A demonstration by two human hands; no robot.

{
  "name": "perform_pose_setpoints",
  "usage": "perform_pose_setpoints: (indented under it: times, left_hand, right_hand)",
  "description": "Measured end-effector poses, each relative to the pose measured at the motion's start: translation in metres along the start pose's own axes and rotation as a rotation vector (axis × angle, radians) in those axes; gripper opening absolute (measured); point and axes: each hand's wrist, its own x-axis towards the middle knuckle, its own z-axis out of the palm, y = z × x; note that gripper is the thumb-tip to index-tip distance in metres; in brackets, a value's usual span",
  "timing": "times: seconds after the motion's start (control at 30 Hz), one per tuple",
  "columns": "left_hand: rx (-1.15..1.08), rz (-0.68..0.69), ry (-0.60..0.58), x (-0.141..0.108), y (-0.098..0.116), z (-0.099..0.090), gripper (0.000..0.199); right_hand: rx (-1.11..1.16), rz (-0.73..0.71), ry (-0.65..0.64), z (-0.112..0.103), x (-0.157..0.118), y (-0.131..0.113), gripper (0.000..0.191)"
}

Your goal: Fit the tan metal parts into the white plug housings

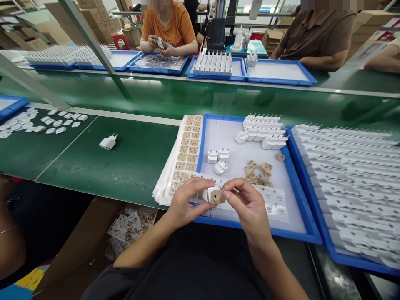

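Note:
My left hand (pixel 187 202) holds a white plug adapter (pixel 210 193) between thumb and fingers, over the near edge of the blue-rimmed tray (pixel 295 179). At its right side my right hand (pixel 246 204) pinches a tan sticker (pixel 218 197) that lies against the adapter's face. Three loose white adapters (pixel 221 167) rest in the tray just beyond my hands. Further back in it stand rows of white adapters (pixel 262 125). Crumpled tan pieces (pixel 259 173) lie to the right, near a partly used sticker sheet (pixel 276 202).
Left of the tray is a stack of sticker sheets (pixel 188 143). A filled tray (pixel 359 187) stands at right. One adapter (pixel 108 142) sits on the green table (pixel 134 162); white parts (pixel 58 123) lie far left. People sit across the belt (pixel 156 89); a person's arm shows at left.

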Motion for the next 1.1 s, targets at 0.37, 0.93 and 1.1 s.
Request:
perform_pose_setpoints:
  times: [0.37, 0.93, 1.1]
  left_hand:
    - [0.013, -0.003, -0.011, -0.001, 0.000, -0.002, 0.044]
    - [0.032, 0.064, -0.008, 0.001, 0.001, -0.004, 0.042]
    - [0.041, 0.080, -0.005, 0.000, 0.000, -0.004, 0.042]
  right_hand:
    - [-0.012, 0.018, -0.024, 0.000, 0.000, -0.002, 0.007]
    - [-0.079, 0.005, -0.029, 0.005, -0.001, -0.005, 0.005]
    - [-0.151, -0.053, 0.021, 0.010, -0.002, -0.005, 0.006]
